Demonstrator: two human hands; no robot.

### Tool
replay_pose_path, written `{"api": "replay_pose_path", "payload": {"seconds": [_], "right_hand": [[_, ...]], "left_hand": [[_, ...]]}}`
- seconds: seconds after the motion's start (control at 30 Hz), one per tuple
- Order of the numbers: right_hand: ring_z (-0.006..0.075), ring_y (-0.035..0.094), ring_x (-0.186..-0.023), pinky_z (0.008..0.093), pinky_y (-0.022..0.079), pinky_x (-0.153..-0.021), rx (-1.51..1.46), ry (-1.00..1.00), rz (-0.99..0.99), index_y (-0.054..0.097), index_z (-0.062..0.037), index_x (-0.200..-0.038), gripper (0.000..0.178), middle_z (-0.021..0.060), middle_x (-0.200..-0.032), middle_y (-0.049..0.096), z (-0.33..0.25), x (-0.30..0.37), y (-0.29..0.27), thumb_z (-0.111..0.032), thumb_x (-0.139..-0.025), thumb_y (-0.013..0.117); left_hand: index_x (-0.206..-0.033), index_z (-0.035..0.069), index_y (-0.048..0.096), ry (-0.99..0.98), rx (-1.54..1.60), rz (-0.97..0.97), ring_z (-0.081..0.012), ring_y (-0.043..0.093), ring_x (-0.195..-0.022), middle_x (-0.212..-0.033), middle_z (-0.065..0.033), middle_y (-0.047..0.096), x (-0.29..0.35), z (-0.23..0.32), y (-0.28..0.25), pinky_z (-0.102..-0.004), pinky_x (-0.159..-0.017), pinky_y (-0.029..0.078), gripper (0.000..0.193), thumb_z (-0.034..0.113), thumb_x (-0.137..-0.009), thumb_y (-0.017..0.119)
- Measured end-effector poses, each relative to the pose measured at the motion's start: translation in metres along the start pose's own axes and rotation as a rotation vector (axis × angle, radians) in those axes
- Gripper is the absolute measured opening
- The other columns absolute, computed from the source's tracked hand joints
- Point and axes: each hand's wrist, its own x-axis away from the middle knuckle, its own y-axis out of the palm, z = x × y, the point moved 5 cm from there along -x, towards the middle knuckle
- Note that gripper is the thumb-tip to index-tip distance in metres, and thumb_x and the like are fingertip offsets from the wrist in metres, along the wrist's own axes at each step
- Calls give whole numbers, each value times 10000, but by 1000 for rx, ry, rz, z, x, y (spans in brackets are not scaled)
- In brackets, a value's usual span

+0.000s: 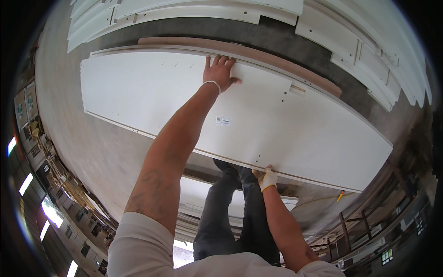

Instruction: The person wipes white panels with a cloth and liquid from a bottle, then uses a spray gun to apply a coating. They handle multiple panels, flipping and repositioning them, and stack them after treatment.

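Observation:
A long white panel (138, 78) lies across in front of me, with drilled holes, a cut-out slot near its far edge and a small printed label (223, 121) near its middle. My bare left hand (220, 73) rests on top at the far edge, fingers spread and thumb out to the side. At the near edge, my gloved right hand (266, 178) grips the panel with the thumb on top; its other fingers are partly hidden. Under the far side another board's edge shows, with a brownish-pink board (194, 42) behind it.
Stacks of white panels (184, 10) stand beyond, continuing to the far right (341, 39). More white boards (198, 194) lie near my legs. A yellow-orange tool or handle (340, 196) is by the panel's near right corner. Metal racks (355, 226) stand at the lower right.

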Motion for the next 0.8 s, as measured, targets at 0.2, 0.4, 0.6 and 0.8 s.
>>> {"api": "replay_pose_path", "payload": {"seconds": [0.2,0.4,0.6,0.8], "right_hand": [[382,731,-888,511,690,-684,107,-9,-36,510,-23,-1256,340,197,-1137,654,-12,0,-1,-312,-1079,526],[385,720,-902,447,689,-641,205,8,-22,466,18,-1268,397,175,-1124,629,-17,11,4,-319,-1074,547],[360,723,-906,451,677,-659,301,-45,-56,487,18,-1270,466,185,-1097,646,-12,13,2,-407,-1080,511],[409,711,-952,547,632,-814,315,-56,-126,532,-15,-1243,529,233,-1065,682,-12,-17,-14,-507,-1090,411]], "left_hand": [[-1543,212,421,-7,-39,-46,-271,272,-1536,-1590,-45,421,0,3,2,-552,-1282,125,826,570,-865,730],[-1637,259,251,-86,-78,34,-314,113,-1593,-1717,-66,188,11,16,16,-571,-1277,91,788,487,-981,622],[-1639,149,244,-124,255,142,-370,53,-1597,-1729,-152,106,135,82,102,-592,-1268,74,800,350,-976,645],[-1565,86,372,-434,587,-69,-393,146,-1571,-1693,-196,191,377,132,222,-555,-1272,121,718,229,-923,658]]}}
